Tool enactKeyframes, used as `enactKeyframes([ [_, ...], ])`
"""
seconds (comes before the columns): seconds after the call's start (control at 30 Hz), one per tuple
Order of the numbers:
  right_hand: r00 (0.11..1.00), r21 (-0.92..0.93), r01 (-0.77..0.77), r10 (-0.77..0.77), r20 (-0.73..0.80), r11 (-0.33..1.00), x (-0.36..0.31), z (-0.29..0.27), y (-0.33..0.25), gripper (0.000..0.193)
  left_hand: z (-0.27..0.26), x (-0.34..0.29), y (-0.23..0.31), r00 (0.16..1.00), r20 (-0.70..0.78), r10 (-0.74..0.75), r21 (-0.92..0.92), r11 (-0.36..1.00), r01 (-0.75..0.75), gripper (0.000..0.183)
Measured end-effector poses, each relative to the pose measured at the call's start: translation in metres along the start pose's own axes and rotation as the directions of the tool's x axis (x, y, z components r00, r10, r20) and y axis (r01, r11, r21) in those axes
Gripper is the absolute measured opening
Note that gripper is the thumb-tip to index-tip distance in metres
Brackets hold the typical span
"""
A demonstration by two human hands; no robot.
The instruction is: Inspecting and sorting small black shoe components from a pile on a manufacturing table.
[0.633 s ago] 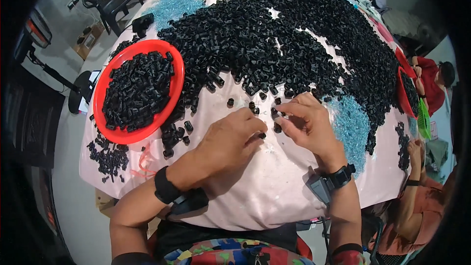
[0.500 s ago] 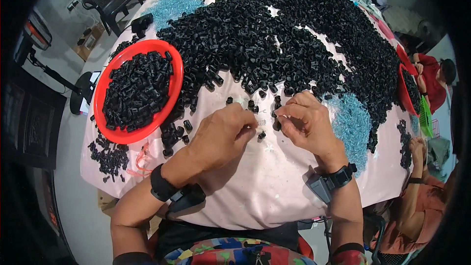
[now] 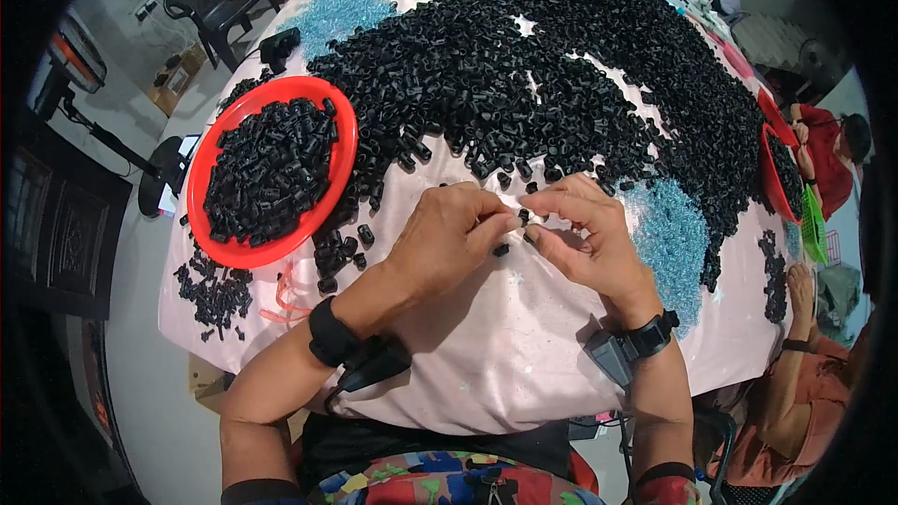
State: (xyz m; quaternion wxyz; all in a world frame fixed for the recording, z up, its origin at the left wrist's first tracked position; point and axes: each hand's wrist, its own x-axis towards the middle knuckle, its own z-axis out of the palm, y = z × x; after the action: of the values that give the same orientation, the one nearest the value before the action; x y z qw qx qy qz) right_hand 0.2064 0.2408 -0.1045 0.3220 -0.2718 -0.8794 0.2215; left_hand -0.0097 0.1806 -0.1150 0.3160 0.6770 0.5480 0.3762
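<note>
Nearest, black wrist straps (image 3: 331, 332) circle both forearms, which come in over the pale pink cloth (image 3: 510, 355); the bare stretch before the body probably gives the wrists room to work.

The right hand (image 3: 594, 238) has its thumb and forefinger clamped on a small black fitting (image 3: 524, 216), apparently to keep it steady at a height where both hands can reach it. The left hand (image 3: 444, 234) meets it from the other side, thumb and forefinger pinched together, the tips at or very near the fitting; whether they grip some tinier part I cannot tell. A loose black fitting (image 3: 501, 250) lies on the cloth just below the fingers, handy for either hand.

To the left, a scatter of small black pins (image 3: 215, 295) lies beside a red ribbon (image 3: 285, 295). Just beyond, the red plastic basin (image 3: 350, 145) holds a mound of black pieces (image 3: 271, 173), its rim presumably stopping them from mixing with the loose ones. Near the right hand sits a pile of clear bluish bits (image 3: 669, 243) (too fine to make out singly), seemingly within easy reach. Farther off, the great heap of black fittings (image 3: 486, 84) spreads across the table, leaving the near cloth for handwork.
</note>
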Motion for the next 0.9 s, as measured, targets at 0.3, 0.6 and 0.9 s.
enactKeyframes([
  [0.3, 0.986, 0.273, -0.156, 0.164, -0.009, 0.949, -0.001, -0.004, -0.002, 0.019, 0.007, 0.012, 0.005, 0.979, 0.143, -0.148, -0.411, 0.89, 0.195, 0.035],
  [0.6, 0.858, 0.538, -0.414, 0.512, -0.038, 0.734, -0.007, -0.005, 0.006, 0.01, 0.037, -0.001, 0.014, 0.99, -0.018, 0.142, 0.359, 0.925, -0.126, 0.02],
  [0.9, 0.962, 0.408, -0.235, 0.272, -0.035, 0.882, -0.006, -0.003, 0.008, 0.012, 0.008, -0.004, 0.0, 0.962, 0.18, -0.206, -0.397, 0.879, 0.262, 0.023],
])
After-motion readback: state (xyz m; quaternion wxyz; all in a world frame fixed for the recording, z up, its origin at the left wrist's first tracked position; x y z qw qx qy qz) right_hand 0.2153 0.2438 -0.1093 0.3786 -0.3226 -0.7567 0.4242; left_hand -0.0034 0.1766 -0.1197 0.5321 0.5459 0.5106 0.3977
